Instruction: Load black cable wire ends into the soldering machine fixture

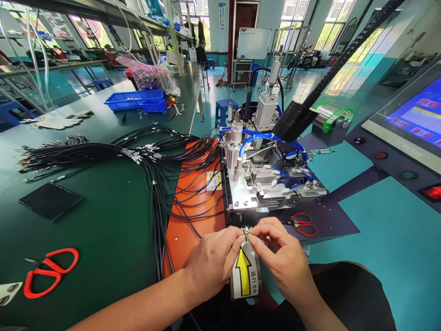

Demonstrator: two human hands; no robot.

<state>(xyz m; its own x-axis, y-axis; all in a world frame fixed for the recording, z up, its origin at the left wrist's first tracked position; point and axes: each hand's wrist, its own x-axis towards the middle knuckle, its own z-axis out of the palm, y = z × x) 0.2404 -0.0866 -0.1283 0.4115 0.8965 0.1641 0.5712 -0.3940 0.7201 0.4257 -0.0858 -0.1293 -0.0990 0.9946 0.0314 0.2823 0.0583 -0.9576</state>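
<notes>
Working well here seems to call for a light, precise pinch: the fine wire end [250, 231] is so slender that squeezing or tugging hard could bend or fray it, so one hand would do best to act as a firm anchor while the other makes small adjustments. Bracing the wrists low and close to the body, as the forearms allow, should help steadiness, and a clear line of sight between the fingertips matters, since the thumbs hide much of the piece. The wire end lies between the two hands, right at the front edge of the silver machine [272, 184] and just above the drum with the yellow arrow label [244, 271] as seen from the head. The person's left hand [220, 250] has thumb and forefinger drawn together on the near left side of that piece, the other fingers curled in behind. The right hand [284, 255] pinches from the opposite side, thumb and forefinger nearly meeting, the remaining fingers folded loosely. Both grips appear closed on the wire end, though exactly where each presses is too small to tell. Black cables [165, 158] spread over the orange plate [193, 230] to the left, and red-handled snips [305, 225] lie beyond the right hand.
</notes>
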